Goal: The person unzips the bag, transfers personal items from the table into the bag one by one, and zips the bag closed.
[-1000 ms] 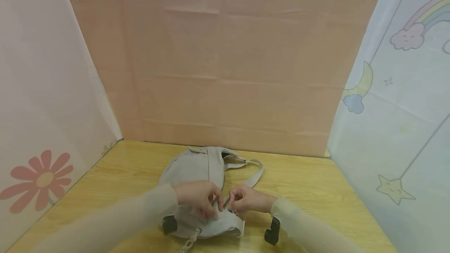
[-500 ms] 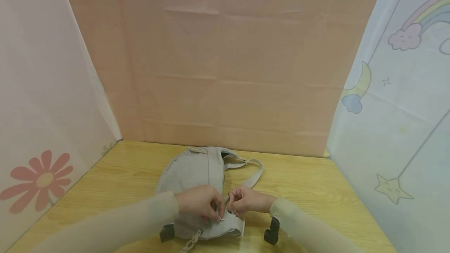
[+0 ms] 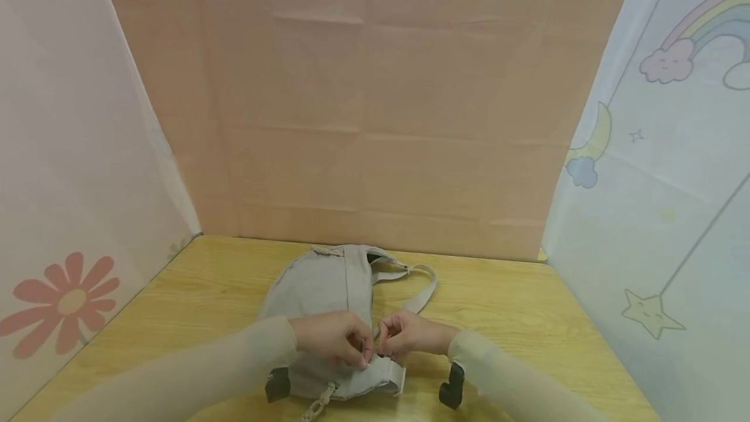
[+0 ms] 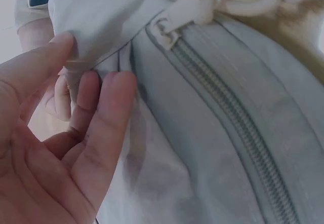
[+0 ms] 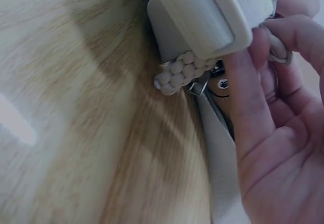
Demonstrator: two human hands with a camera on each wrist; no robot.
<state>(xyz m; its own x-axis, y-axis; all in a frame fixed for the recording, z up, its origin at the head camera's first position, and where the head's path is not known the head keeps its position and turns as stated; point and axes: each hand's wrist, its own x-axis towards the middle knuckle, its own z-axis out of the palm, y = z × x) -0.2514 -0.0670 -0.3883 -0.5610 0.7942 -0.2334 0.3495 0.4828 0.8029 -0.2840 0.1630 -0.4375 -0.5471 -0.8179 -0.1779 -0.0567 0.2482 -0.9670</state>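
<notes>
A light grey sling bag [image 3: 316, 285] lies on the table, its strap [image 3: 426, 288] looped out to the right. My left hand [image 3: 336, 338] pinches a fold of cloth at the bag's near right end; in the left wrist view the thumb and fingers [image 4: 114, 97] meet at that fold. Close beside it, my right hand [image 3: 413, 332] pinches the looped end of a cord [image 5: 280, 51], with a braided zipper pull [image 5: 178, 74] close by. Below the strap buckle [image 5: 223, 19], the zipper [image 5: 217, 107] is partly apart, and something brown [image 5: 221, 88] shows inside.
Another zipper [image 4: 233, 102], closed where it shows, runs along the bag's front with a cord pull [image 4: 197, 6]. The wooden table [image 3: 498, 318] is bounded by an orange backdrop [image 3: 375, 116] and printed side sheets. Dark wrist mounts [image 3: 451, 386] hang by both sleeves.
My left hand has shifted slightly right along the bag's edge, closer to the right hand, and its fingers have drawn together on the cloth. The right hand and bag have hardly moved.
</notes>
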